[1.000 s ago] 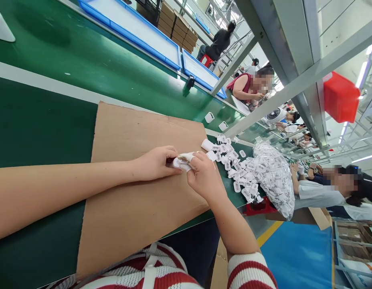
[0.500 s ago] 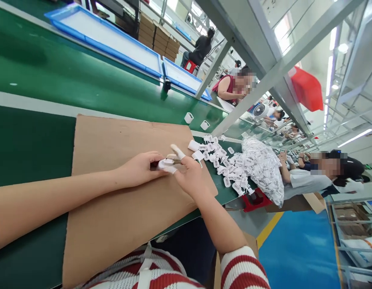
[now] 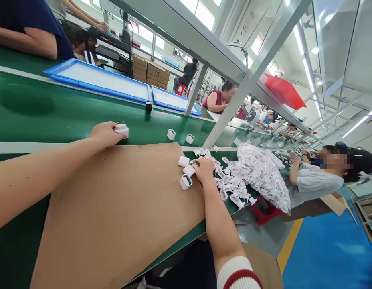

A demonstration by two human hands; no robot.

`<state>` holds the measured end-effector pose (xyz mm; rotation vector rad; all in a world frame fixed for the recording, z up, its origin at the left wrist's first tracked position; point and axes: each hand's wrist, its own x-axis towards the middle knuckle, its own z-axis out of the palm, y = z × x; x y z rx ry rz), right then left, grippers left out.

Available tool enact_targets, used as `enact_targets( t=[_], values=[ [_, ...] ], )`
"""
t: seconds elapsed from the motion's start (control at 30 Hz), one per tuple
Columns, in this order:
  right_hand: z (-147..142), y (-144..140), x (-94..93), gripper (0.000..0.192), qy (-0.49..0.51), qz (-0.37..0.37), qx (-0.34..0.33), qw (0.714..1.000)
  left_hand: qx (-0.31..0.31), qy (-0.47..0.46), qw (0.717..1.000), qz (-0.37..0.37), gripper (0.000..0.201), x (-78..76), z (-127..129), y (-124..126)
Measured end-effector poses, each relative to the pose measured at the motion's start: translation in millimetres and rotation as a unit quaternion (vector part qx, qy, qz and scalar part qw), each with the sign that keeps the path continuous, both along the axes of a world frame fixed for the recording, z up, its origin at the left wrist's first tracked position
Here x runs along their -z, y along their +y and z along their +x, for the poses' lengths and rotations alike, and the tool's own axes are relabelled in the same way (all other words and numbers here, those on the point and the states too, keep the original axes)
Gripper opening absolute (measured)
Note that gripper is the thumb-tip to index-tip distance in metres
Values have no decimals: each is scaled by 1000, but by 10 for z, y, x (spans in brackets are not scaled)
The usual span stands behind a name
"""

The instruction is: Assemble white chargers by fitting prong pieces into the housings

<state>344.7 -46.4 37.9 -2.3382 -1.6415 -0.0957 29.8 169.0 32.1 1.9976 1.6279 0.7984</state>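
Cardboard sheet [image 3: 114, 216], big and brown, lies flat on the green desk [image 3: 53, 112] and takes up most of the space in front of the person. Two blue trays [image 3: 98, 78] with white insides sit at the far edge of the desk. A clear bag [image 3: 264, 176] stuffed with small white parts slumps at the right end of the desk, and a loose pile of white parts [image 3: 231, 188] spreads out just beside it.

The left hand [image 3: 104, 134] reaches out over the green desk, past the far edge of the cardboard sheet. Its fingers are curled around a white plug [image 3: 122, 128] and grip it. The white plug is a small boxy piece with little metal pins sticking up on top, and it sits at the fingertips, touching or just above the green desk.

The right hand [image 3: 205, 168] rests at the right edge of the cardboard sheet, palm down, with its fingers bent into the near side of the pile of white parts. Whether it has closed on one of them cannot be told. Three small white caps [image 3: 186, 181] lie on the cardboard just beside this hand, one with its open end showing. Two more white caps [image 3: 180, 136] stand apart on the green desk, farther back.

Other people sit along the desk on both sides.
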Motion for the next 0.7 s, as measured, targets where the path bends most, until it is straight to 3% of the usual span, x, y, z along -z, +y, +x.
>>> enact_targets(
  t=[0.07,0.1,0.17,0.23,0.27,0.33,0.47,0.6,0.7],
  values=[
    [46,0,35,32,7,21,13,1000,-79,9,997,-1,63,34,32,8],
    [72,-1,42,28,16,47,17,999,-121,5,992,26,74,33,88,-26],
    [107,2,44,17,60,129,16,990,-132,-18,982,132,92,9,284,-109],
    [102,11,43,10,159,210,9,965,-56,-26,975,214,94,-17,576,-146],
    [83,14,42,12,225,234,4,946,-2,-18,976,217,92,-21,742,-133],
    [26,10,38,20,360,254,-5,898,75,9,985,156,90,-8,1068,-50],
    [-66,-66,-11,34,544,270,-23,794,105,17,994,18,88,38,1485,146],
    [-62,-176,-100,37,635,259,-50,726,103,-4,995,17,77,-8,1460,62],
    [-57,-220,-138,41,673,217,-87,701,150,9,987,62,76,-99,1217,-263]
  ],
)
